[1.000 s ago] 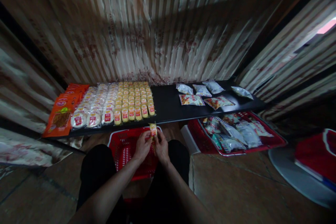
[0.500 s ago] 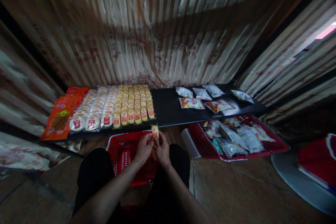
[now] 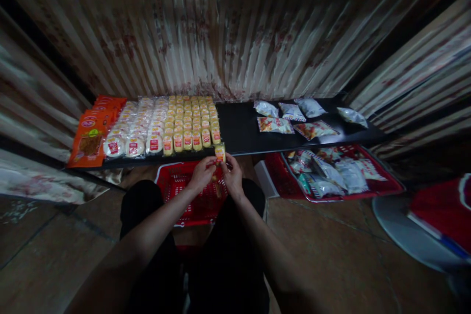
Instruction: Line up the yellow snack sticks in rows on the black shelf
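Between the fingers of my left hand (image 3: pixel 204 172) and my right hand (image 3: pixel 232 174) is a small wrapped yellow cake (image 3: pixel 220 153) with a red-and-white label. Both hands are closed on it, just in front of the black shelf's edge. Rows of matching yellow cakes (image 3: pixel 187 141) stand on the shelf (image 3: pixel 235 132), up and left of my hands. Beside them lie rows of round white packaged cakes (image 3: pixel 135 146) and overlapping orange snack packets (image 3: pixel 88 135). Under my hands sits a red basket (image 3: pixel 172 181), where a small brownish item shows partly.
Several silver-and-white snack bags (image 3: pixel 275 125) lie on the shelf's right part. Below them, a red basket (image 3: pixel 395 186) holds more bags, with a white box (image 3: pixel 265 179) beside it. Striped curtains (image 3: pixel 235 34) hang behind. A grey round surface (image 3: pixel 390 225) with a red object stands far right.
My view has tilted down, so the shelf and baskets sit higher in the picture. Both hands still hold the yellow cake, now closer to the front row's right end.
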The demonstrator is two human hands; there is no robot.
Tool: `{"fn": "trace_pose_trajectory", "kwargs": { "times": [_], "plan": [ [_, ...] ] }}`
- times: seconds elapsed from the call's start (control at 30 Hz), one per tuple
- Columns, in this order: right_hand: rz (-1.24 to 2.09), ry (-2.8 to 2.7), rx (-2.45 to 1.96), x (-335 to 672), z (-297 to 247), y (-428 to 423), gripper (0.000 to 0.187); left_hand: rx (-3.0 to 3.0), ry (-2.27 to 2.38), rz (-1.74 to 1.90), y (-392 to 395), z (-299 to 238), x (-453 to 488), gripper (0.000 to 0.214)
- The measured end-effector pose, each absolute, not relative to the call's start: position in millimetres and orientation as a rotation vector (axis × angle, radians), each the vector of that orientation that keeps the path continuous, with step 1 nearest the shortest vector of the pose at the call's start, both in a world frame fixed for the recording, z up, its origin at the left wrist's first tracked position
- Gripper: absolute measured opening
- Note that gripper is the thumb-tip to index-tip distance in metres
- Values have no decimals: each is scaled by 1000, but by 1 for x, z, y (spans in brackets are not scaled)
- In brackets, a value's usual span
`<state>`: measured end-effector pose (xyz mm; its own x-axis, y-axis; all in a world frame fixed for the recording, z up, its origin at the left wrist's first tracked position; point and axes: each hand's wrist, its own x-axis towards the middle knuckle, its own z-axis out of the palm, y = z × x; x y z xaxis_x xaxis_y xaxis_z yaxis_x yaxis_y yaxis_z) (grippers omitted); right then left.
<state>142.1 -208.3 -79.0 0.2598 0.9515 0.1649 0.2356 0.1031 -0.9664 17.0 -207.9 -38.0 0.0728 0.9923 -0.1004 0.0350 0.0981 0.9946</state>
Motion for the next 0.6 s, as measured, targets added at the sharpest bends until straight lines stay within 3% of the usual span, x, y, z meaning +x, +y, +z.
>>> {"fn": "trace_pose_trajectory", "kwargs": {
  "times": [0.6],
  "plan": [
    [733,-1275,-1379,146,-58,-165,41,1200,1216,1094,-181,-29,25,48]
  ]
}}
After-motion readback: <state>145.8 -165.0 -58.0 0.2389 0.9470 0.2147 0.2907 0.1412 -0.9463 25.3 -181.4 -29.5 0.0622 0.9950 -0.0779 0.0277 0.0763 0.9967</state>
